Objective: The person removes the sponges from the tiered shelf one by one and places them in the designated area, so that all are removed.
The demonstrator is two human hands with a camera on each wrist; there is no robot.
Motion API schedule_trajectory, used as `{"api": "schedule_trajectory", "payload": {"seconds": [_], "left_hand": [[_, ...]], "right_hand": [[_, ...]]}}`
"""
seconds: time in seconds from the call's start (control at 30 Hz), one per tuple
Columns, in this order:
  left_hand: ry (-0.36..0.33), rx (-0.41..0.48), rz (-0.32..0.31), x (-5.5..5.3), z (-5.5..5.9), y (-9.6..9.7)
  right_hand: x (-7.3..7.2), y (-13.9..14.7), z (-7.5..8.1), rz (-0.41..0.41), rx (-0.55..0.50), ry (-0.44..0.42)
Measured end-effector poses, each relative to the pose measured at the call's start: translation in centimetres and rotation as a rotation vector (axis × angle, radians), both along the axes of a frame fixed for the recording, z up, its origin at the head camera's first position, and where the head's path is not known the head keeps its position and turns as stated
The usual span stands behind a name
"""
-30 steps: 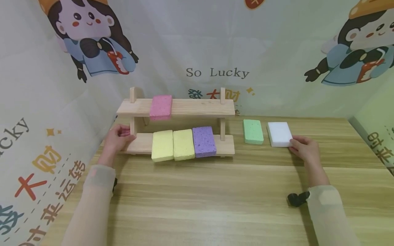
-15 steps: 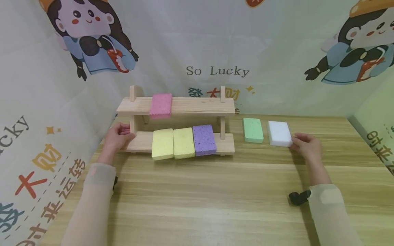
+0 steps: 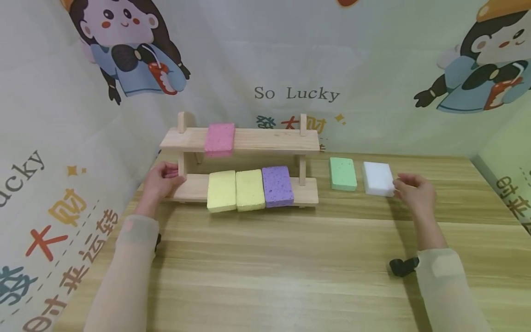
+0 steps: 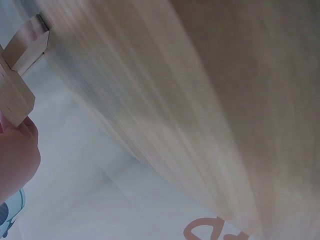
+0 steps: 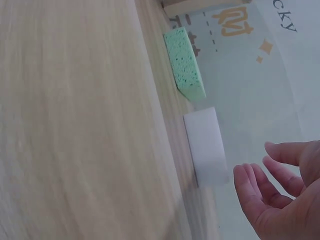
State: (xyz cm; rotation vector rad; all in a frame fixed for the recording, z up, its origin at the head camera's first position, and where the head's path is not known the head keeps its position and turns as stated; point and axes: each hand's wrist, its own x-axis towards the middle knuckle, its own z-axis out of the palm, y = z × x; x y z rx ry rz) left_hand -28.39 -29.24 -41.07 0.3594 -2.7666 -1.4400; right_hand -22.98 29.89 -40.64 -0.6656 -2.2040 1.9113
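Observation:
A two-tier wooden shelf (image 3: pixel 282 140) stands at the back of the table. My left hand (image 3: pixel 161 182) grips its left upright post, thumb in front and fingers behind; the left wrist view shows that hand (image 4: pixel 17 160) against the wood at the left edge. A pink sponge (image 3: pixel 220 139) lies on the upper tier. Along the lower tier sit two yellow sponges (image 3: pixel 221 190) and a purple sponge (image 3: pixel 278 186), side by side. My right hand (image 3: pixel 416 193) is just right of a white sponge block (image 5: pixel 206 145), fingers loosely bent, holding nothing. Left of that block lies a green sponge (image 3: pixel 343 174).
A printed white cloth (image 3: pixel 298 60) hangs behind and to the left of the wood-grain table (image 3: pixel 265 263). Black camera mounts stick out at both wrists, the right one (image 3: pixel 402 266) close above the tabletop.
My right hand has let go of the white block and drawn slightly right, its fingers opening. My left hand keeps its grip on the shelf. The head view has shifted a little.

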Motion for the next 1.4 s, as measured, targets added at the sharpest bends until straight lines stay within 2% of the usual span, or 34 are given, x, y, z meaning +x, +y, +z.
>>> {"api": "schedule_trajectory", "payload": {"seconds": [0.17,0.5,0.9,1.17,1.4], "left_hand": [[0.002,0.0,0.004,-0.1,-0.1,0.0],[0.011,0.007,-0.001,0.0,0.1,0.1],[0.013,-0.005,-0.006,0.0,0.0,0.3],[0.015,-0.003,0.002,0.0,0.1,0.3],[0.005,0.007,0.011,0.0,0.1,0.4]], "right_hand": [[0.3,-0.7,0.5,0.019,-0.074,0.065],[0.3,-2.8,1.3,0.064,-0.134,0.122],[-0.5,-6.4,1.7,0.124,-0.078,0.172],[-1.2,-9.5,2.5,0.195,-0.064,0.205],[-1.9,-12.5,2.9,0.248,0.01,0.195]]}}
